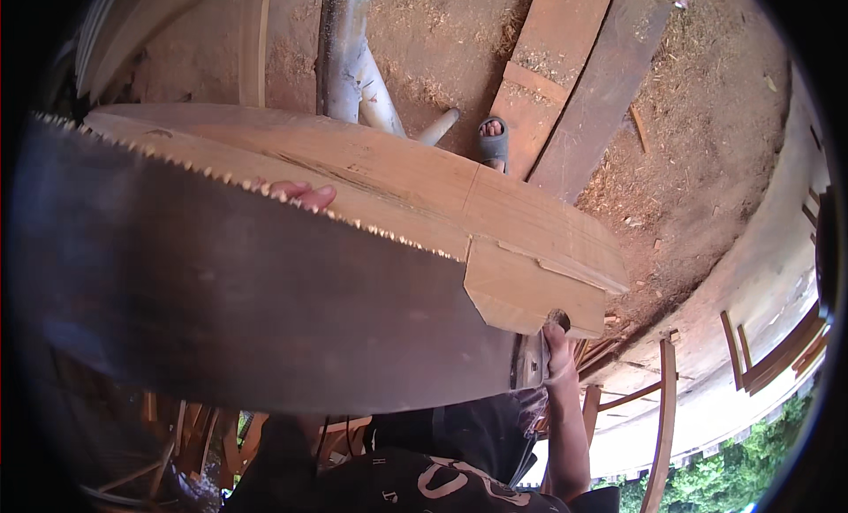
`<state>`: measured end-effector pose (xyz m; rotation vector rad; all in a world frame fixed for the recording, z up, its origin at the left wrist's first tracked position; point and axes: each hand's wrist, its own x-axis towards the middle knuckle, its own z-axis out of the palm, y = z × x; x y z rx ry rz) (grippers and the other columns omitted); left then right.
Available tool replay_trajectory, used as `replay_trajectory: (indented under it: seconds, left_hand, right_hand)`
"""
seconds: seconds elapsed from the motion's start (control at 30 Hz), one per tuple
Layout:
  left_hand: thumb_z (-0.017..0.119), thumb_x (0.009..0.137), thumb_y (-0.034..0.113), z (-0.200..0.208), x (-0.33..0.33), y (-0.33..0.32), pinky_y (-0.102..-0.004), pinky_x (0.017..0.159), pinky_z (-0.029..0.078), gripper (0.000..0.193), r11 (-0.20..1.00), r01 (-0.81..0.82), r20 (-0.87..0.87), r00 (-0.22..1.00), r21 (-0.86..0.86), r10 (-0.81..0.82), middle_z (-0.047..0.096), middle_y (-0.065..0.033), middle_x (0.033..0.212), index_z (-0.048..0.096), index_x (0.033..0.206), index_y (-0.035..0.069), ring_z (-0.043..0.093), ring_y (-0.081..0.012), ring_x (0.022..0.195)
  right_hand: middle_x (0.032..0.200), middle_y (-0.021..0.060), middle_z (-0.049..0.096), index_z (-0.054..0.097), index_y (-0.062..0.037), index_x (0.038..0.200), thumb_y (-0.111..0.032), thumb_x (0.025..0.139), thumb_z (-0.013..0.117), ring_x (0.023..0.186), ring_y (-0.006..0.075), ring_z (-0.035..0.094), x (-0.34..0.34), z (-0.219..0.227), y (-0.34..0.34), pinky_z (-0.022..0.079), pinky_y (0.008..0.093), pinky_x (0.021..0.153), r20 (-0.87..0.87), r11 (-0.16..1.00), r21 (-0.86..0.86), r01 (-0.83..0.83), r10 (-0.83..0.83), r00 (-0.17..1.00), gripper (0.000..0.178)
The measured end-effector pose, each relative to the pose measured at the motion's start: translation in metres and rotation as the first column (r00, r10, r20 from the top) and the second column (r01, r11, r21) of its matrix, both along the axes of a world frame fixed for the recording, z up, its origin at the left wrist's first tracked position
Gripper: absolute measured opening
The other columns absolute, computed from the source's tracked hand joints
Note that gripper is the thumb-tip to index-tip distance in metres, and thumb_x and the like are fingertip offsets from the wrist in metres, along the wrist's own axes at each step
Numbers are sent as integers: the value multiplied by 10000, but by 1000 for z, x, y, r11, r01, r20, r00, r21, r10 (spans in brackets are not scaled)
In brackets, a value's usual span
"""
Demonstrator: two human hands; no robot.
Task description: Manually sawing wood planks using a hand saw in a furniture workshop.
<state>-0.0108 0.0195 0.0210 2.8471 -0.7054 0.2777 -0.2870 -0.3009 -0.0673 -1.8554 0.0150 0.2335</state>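
A large handsaw's dark, wide blade [265,301] fills much of the view close up, its toothed edge slanting from the far left down to the middle. My right hand [559,352] is closed round the handle end, next to a metal fitting at the heel of the blade. Beneath the saw lies a pale wooden board [389,164], with a cut or marked line across it and a notched, angular end at the right. Fingertips of my left hand [309,195] show past the teeth, resting flat on the board; the blade hides the rest of that hand.
Long planks [556,63] lie on the sawdust-strewn ground ahead, with a sandalled foot [493,145] beside the board. A pale forked post [353,63] stands behind it. Wooden sticks [664,407] lean at the lower right; more scraps [199,442] are at the lower left.
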Motion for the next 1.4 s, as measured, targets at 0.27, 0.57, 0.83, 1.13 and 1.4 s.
replay_trajectory:
  seconds: [0.27,0.57,0.83,1.13,1.4]
  left_hand:
    - [562,986,356,7,-2,-74,-550,1108,255,332,954,-205,-80,978,-218,192,494,-142,1302,583,1162,76,361,-348,1385]
    - [510,992,427,8,-8,-61,-605,1045,341,375,940,-270,72,954,-208,290,522,-135,1306,570,1196,118,423,-347,1323]
    - [527,970,489,-4,-7,-81,-597,996,336,409,934,-195,236,933,-300,271,549,-114,1234,577,1147,123,453,-337,1274]
    - [552,947,480,3,-11,-50,-596,958,343,351,930,-273,89,949,-246,302,561,-98,1170,581,1061,150,462,-327,1250]
    - [549,960,469,3,-6,-76,-598,978,333,346,928,-252,174,936,-275,306,537,-80,1253,572,1077,144,454,-306,1265]
  right_hand:
    - [1178,300,637,408,88,1454,-142,871,709,990,359,676,30,99,12,550,466,822,318,997,-75,18,7,948,696]
    - [1051,325,670,380,118,1411,-89,898,580,786,383,719,-236,183,-28,585,443,691,317,938,-215,273,-197,928,589]
    - [984,159,681,413,-9,1471,-130,963,594,789,197,651,21,120,23,538,345,709,211,963,-55,264,-247,946,553]
    - [1276,226,592,421,70,1406,-219,939,597,1091,281,620,-209,150,-35,489,418,926,159,958,-137,253,-231,960,576]
    - [1067,146,646,422,-7,1457,-77,963,585,877,211,625,22,104,20,513,342,805,405,966,-63,249,-203,891,525]
